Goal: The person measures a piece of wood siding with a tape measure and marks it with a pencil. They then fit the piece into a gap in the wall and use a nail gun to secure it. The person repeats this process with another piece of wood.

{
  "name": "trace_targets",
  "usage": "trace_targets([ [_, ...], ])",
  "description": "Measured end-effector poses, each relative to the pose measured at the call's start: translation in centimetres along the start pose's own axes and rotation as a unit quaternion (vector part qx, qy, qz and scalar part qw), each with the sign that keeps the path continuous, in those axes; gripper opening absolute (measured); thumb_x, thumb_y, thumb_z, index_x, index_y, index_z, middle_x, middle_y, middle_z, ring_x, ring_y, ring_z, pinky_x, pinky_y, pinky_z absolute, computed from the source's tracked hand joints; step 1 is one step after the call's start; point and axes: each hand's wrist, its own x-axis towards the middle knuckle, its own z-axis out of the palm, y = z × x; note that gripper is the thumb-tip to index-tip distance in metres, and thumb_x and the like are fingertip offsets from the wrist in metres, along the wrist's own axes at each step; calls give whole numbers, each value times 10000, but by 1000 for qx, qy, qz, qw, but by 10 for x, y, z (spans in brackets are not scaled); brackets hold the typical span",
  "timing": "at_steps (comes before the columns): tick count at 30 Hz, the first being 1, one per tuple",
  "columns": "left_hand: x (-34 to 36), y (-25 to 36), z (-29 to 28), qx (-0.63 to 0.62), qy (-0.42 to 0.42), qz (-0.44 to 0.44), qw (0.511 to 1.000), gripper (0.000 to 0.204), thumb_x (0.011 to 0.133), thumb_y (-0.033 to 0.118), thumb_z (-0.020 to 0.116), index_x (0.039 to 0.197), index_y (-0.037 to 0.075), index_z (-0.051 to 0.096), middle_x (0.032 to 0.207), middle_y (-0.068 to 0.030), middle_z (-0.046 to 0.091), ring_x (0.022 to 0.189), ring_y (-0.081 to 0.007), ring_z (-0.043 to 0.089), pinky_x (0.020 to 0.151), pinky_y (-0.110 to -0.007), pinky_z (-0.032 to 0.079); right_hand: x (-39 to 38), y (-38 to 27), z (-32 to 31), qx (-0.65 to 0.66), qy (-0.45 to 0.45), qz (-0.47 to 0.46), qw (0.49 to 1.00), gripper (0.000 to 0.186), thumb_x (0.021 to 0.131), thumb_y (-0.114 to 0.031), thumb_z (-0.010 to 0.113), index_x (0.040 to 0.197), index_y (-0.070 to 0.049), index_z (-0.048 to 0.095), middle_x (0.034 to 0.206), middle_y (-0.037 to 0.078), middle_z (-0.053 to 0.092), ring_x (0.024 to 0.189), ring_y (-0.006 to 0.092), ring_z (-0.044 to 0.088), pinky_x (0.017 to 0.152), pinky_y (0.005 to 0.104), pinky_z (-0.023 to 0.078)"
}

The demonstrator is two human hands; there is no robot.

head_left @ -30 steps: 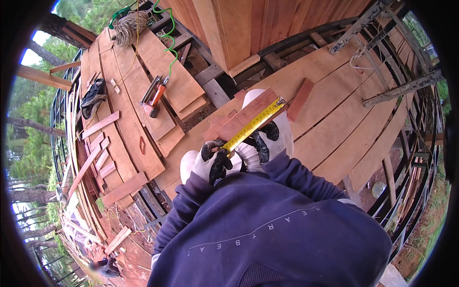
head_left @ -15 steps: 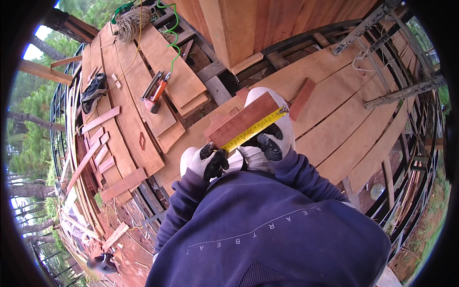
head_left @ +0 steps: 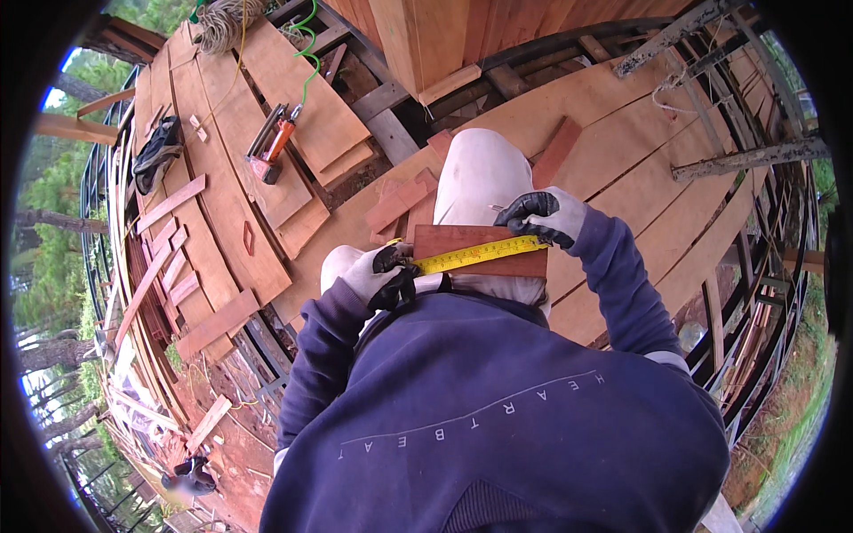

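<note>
A short reddish-brown board (head_left: 462,234) lies across my lap, over my light trousers. Along it runs the yellow blade of a tape measure (head_left: 475,257). My left hand (head_left: 384,274), in a grey and black glove, is closed on the tape measure at the board's left end; the fingers hide most of the case. My right hand (head_left: 546,218), gloved alike, bends over the board's right end, fingertips by the end of the blade. From its curled fingers pokes a thin pencil-like stick (head_left: 496,208); the rest of that is hidden.
Reddish offcuts (head_left: 400,204) lie just past my knees. An orange nail gun (head_left: 272,153) with a green coiled hose (head_left: 307,67) rests on planks at the left. Gaps open between floor boards near a wooden post (head_left: 418,44). Metal poles (head_left: 746,160) stand right. Another person (head_left: 189,478) is lower left.
The board has turned level and come nearer my body. My right hand has moved from beneath the blade to the board's right end. The left hand still grips the tape measure.
</note>
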Motion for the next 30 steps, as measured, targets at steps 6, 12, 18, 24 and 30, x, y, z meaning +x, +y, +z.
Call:
trace_targets([
  [6, -2, -10, -16, -13, -69, -81, 994, 264, 833, 91, 591, 1077, -1, 636, 690, -40, 648, 507, -101, 579, 480, -257, 475, 6, 2, -2, -31, 32, -27, 999, 220, 824, 5, 622, 1039, 16, 670, 962, 65, 697, 877, 119, 608, 838, 262, 481],
  [12, 0, -43, -23, 59, -98, -15, 993, 143, 787, 85, 602, 896, 17, 667, 728, -59, 661, 585, -138, 613, 559, -264, 499, 6, -7, -4, 44, 34, -4, 998, 268, 819, 22, 540, 1050, 4, 675, 982, 67, 701, 882, 111, 616, 846, 258, 482],
  [18, 0, -22, -14, 73, -46, -56, 995, 128, 769, 169, 688, 878, 109, 716, 717, -87, 672, 640, -236, 658, 636, -300, 520, 9, 8, 6, 95, 40, -40, 994, 237, 797, 28, 566, 1002, 6, 683, 1004, 79, 706, 899, 120, 626, 858, 268, 493],
  [24, 0, -29, -16, 100, -28, -13, 995, 140, 716, 121, 695, 851, 81, 699, 701, -128, 646, 648, -292, 644, 634, -341, 511, 11, 8, 5, 106, 18, -31, 994, 305, 767, 76, 518, 1030, 42, 670, 1022, 99, 696, 844, 109, 605, 832, 250, 494],
  [30, -2, -37, -17, 78, -38, -41, 995, 140, 705, 117, 699, 841, 82, 697, 700, -134, 643, 643, -304, 639, 630, -349, 511, 12, 8, 5, 102, 16, -2, 995, 295, 774, 64, 528, 1028, 42, 677, 1006, 96, 700, 837, 102, 602, 826, 247, 494],
])
